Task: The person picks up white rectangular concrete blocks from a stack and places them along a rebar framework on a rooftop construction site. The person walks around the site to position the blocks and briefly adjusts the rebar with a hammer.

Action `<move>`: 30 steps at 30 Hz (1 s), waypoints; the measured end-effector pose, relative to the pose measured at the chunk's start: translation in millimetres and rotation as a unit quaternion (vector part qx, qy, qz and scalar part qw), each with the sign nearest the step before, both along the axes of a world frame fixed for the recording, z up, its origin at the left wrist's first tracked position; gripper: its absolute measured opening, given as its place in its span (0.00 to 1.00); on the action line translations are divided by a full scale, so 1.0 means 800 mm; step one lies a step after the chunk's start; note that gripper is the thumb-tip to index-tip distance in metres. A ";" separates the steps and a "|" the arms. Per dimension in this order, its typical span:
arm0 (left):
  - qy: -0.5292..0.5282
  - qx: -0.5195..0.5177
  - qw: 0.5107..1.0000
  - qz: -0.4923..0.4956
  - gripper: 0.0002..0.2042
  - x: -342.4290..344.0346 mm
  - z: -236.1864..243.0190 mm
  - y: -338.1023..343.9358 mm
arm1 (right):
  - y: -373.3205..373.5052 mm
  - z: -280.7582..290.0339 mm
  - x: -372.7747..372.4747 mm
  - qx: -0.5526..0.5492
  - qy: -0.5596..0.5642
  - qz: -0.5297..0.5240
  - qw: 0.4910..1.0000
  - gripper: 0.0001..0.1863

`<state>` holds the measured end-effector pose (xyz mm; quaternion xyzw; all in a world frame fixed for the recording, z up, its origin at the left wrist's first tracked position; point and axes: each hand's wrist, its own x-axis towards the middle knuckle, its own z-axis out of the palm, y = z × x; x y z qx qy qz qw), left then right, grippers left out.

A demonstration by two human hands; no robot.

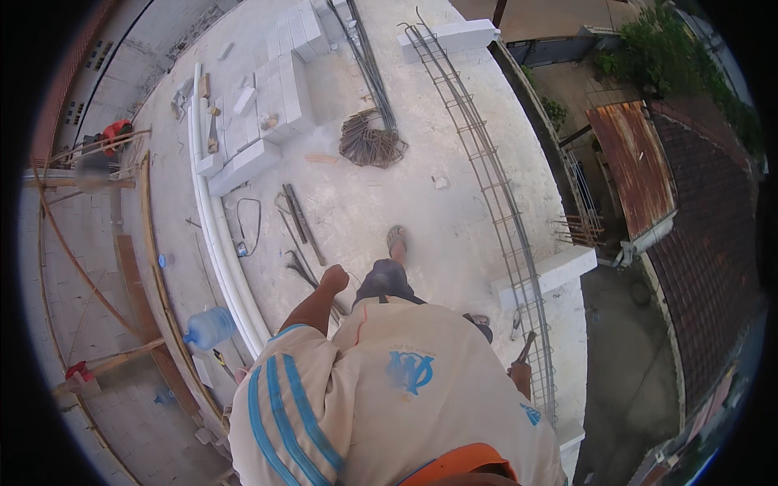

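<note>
My left hand (334,279) is closed in a fist in front of my left hip, with nothing showing from it. Beyond it, dark steel bars (304,223) lie on the pale concrete. At my right side, my right hand (520,374) is closed around a slender dark tool (529,347), its exact kind unclear. That hand is beside a long rebar cage (490,174), which runs along the right edge of the slab and rests on white blocks (551,273). One sandaled foot (397,241) is stretched ahead of me.
White blocks (284,97) are stacked ahead to the left, near bundled rebar (373,142). White pipes (219,219) run along the left, beside a blue water jug (209,327). Timber scaffolding (97,364) and a person in red (116,134) are farther left. The slab drops off at right.
</note>
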<state>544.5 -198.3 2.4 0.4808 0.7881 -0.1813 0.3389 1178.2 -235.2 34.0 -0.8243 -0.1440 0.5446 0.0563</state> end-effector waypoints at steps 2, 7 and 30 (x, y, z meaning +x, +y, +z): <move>0.027 -0.007 0.990 -0.140 0.10 -0.043 -0.012 0.004 | 0.050 0.006 -0.059 0.001 0.001 0.028 1.000 0.09; 0.065 0.110 0.982 -0.136 0.09 -0.156 -0.043 0.012 | 0.161 0.038 -0.204 0.012 -0.011 0.117 0.993 0.09; -0.229 0.070 0.573 0.784 0.05 -0.302 0.035 0.003 | 0.681 0.093 -0.699 0.114 0.048 0.423 0.898 0.15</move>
